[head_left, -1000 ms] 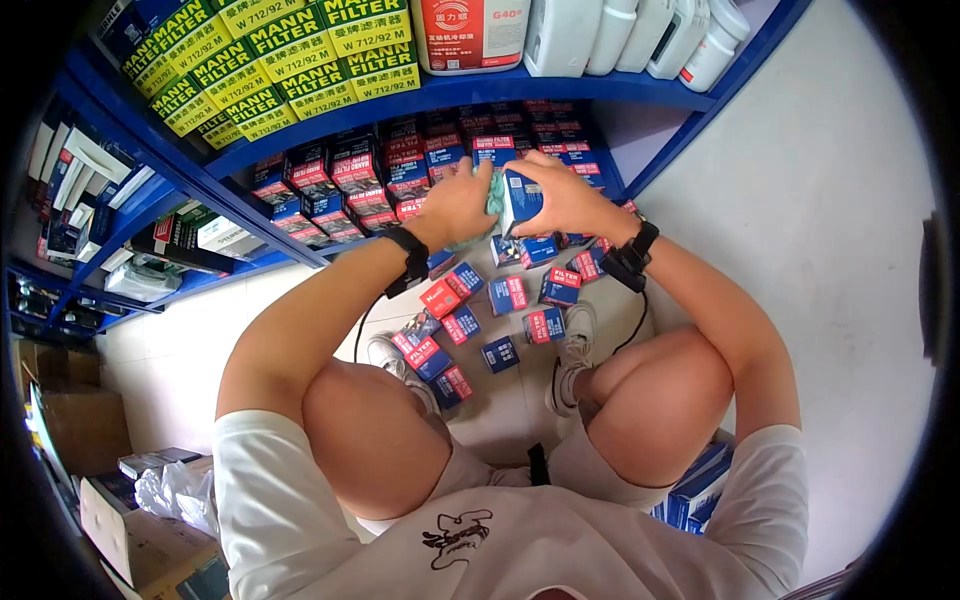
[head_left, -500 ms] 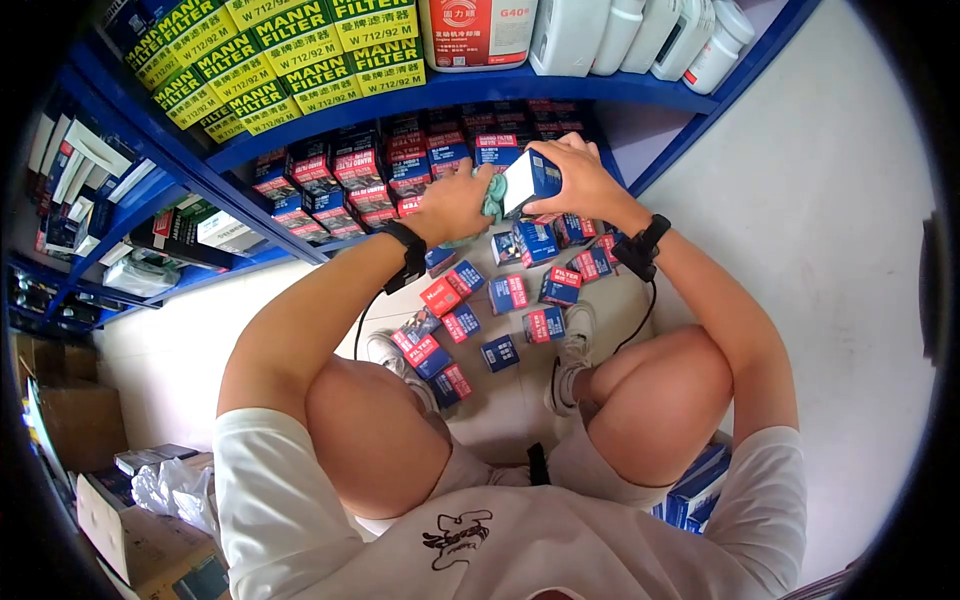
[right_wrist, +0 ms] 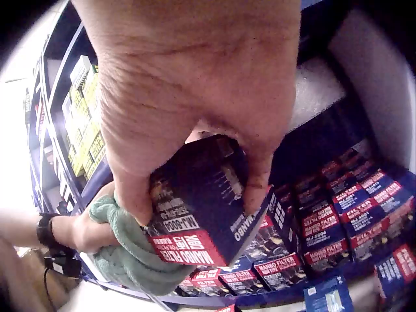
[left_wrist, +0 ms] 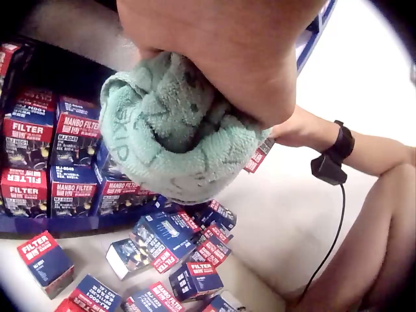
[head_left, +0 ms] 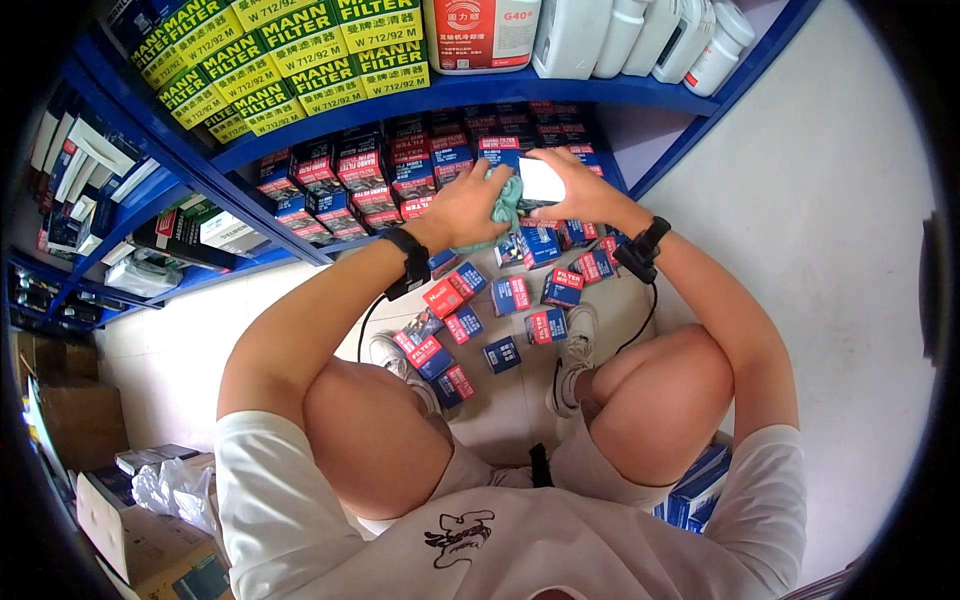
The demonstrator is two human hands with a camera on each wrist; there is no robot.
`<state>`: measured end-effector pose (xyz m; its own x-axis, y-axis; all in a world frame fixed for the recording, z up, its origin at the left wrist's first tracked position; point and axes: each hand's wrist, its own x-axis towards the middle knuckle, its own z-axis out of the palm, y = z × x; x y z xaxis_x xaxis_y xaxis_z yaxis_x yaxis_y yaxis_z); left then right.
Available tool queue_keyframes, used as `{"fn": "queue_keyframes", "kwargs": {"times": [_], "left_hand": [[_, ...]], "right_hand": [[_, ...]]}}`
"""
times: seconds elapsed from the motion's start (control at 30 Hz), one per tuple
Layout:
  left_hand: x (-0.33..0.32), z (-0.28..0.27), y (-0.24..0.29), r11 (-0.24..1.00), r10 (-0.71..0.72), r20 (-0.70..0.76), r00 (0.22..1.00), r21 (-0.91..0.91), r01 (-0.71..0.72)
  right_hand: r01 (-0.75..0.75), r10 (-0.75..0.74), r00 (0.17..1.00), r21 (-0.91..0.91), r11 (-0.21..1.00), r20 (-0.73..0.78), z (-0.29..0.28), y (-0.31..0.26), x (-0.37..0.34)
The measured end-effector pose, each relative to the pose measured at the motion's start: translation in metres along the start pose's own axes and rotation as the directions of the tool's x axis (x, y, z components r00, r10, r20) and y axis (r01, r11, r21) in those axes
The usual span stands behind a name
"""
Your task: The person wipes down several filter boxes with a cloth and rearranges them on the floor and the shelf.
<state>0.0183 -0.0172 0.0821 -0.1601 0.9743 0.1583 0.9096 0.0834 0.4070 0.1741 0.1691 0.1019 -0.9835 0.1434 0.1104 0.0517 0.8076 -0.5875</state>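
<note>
The left hand [head_left: 465, 208] grips a bunched green cloth [head_left: 507, 205] beside the box in the other hand. In the left wrist view the cloth [left_wrist: 175, 140] hangs in folds under the palm. The right hand [head_left: 585, 195] holds a filter box [head_left: 541, 182], its white face toward the head camera. In the right wrist view the fingers and thumb of the right hand [right_wrist: 195, 97] pinch the dark blue and red box [right_wrist: 205, 208] by its sides, and the cloth [right_wrist: 133, 250] is close to it.
Rows of filter boxes [head_left: 362, 170] fill the lower shelf. Several loose boxes [head_left: 510, 294] lie on the floor between the feet. Above, a blue shelf edge [head_left: 380, 104] carries yellow-green boxes [head_left: 330, 60] and a red-labelled jug [head_left: 484, 35]. A white wall [head_left: 800, 220] stands at the right.
The box in the right hand has turned, so its white face now shows instead of the blue one. The left hand with the cloth has shifted slightly right.
</note>
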Motion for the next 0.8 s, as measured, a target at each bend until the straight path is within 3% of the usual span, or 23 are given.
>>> {"fn": "queue_keyframes", "kwargs": {"times": [0.07,0.2,0.27,0.33,0.4,0.47,0.53,0.67,0.73,0.8], "left_hand": [[0.001,-0.001,0.003,0.999,0.049,-0.008,0.999,0.016,-0.049],[0.007,0.0,0.006,0.992,0.107,-0.008,0.994,0.067,-0.106],[0.009,-0.003,0.004,0.995,-0.012,-0.013,1.0,0.095,0.013],[0.011,-0.003,-0.01,0.995,-0.031,-0.021,0.999,0.095,0.033],[0.01,0.0,-0.015,0.991,-0.059,-0.119,0.991,0.11,0.073],[0.01,0.0,-0.012,0.99,-0.063,-0.103,0.993,0.122,0.076],[0.008,-0.004,-0.001,0.995,-0.035,0.032,0.999,0.098,0.032],[0.006,0.002,0.008,0.996,0.038,0.01,0.999,0.079,-0.038],[0.006,0.0,0.008,0.995,0.05,0.028,0.998,0.081,-0.052],[0.005,-0.002,0.003,0.993,-0.038,0.039,0.999,0.113,0.034]], "right_hand": [[-0.057,0.059,0.997,-0.035,0.998,0.051,0.001,-0.007,0.001],[0.046,-0.046,0.999,-0.061,0.997,0.01,0.011,-0.001,-0.002],[0.038,-0.038,0.996,0.011,0.999,0.083,0.006,-0.011,-0.001],[0.049,-0.05,0.996,0.017,0.999,0.068,0.006,-0.025,-0.001],[0.105,-0.106,0.994,0.03,0.994,0.005,0.008,-0.028,-0.001],[0.099,-0.098,0.995,0.026,0.995,-0.019,0.014,-0.018,0.0],[0.092,-0.091,0.995,0.022,0.996,-0.042,0.014,-0.006,0.003],[0.043,-0.045,0.999,-0.09,0.995,-0.021,0.009,-0.002,0.001],[0.103,-0.102,0.995,-0.098,0.99,0.008,0.011,-0.002,0.001],[0.138,-0.138,0.99,-0.059,0.989,0.011,0.014,-0.01,-0.002]]}}
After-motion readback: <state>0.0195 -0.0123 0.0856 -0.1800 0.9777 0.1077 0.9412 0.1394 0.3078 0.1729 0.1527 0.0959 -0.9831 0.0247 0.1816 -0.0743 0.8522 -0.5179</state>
